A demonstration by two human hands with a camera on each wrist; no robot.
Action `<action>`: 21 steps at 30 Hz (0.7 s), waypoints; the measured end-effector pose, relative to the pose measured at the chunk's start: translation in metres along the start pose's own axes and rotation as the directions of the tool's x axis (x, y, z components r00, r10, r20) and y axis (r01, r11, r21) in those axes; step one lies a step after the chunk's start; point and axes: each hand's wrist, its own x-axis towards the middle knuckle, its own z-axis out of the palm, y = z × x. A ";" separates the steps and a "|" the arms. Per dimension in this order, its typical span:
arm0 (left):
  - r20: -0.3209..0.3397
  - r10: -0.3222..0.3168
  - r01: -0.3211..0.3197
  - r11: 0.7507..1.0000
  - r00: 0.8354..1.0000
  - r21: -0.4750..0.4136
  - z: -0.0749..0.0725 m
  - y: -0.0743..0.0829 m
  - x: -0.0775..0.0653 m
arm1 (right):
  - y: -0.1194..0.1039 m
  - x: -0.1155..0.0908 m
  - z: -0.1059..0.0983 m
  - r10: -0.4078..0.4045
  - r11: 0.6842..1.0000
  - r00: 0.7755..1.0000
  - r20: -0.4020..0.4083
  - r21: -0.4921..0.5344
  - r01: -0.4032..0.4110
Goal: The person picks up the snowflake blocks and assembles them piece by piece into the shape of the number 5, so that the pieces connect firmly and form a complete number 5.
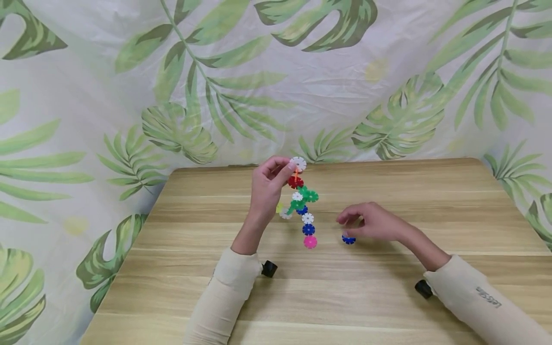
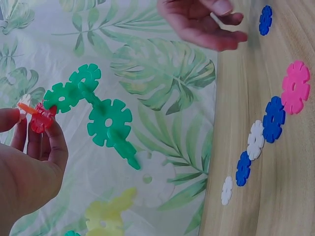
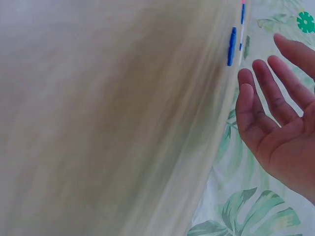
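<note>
My left hand (image 1: 268, 184) pinches the top of a chain of notched plastic snowflake discs, held up above the table. At its top are a white disc (image 1: 298, 164), an orange piece (image 2: 26, 107) and a red disc (image 2: 42, 118). Below hang several green discs (image 2: 109, 122), a pale white disc (image 2: 153, 179) and a yellow disc (image 2: 103, 220). My right hand (image 1: 377, 221), fingers loosely bent and parted, hovers by a loose blue disc (image 1: 349, 239); in the right wrist view nothing lies between its fingers.
On the wooden table (image 1: 172, 297), white, blue and pink discs (image 1: 310, 242) lie in a line below the raised chain. Black wrist devices show at the left cuff (image 1: 269, 269) and right cuff (image 1: 424, 289). A leaf-patterned cloth (image 1: 241, 115) hangs behind the table's far edge.
</note>
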 end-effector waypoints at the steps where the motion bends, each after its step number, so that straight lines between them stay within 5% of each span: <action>1: 0.000 -0.001 0.001 1.000 1.000 0.000 0.000 0.000 0.000 | 0.001 -0.001 0.001 -0.002 1.000 1.000 0.014 -0.008 0.002; 8: 0.005 0.005 -0.005 1.000 1.000 0.001 0.000 0.001 -0.001 | 0.001 -0.008 0.003 0.013 0.999 0.998 0.069 -0.041 -0.010; 21: 0.022 0.003 -0.003 1.000 1.000 0.003 0.000 -0.001 -0.001 | -0.002 -0.009 0.007 -0.035 0.990 0.999 0.014 -0.139 0.036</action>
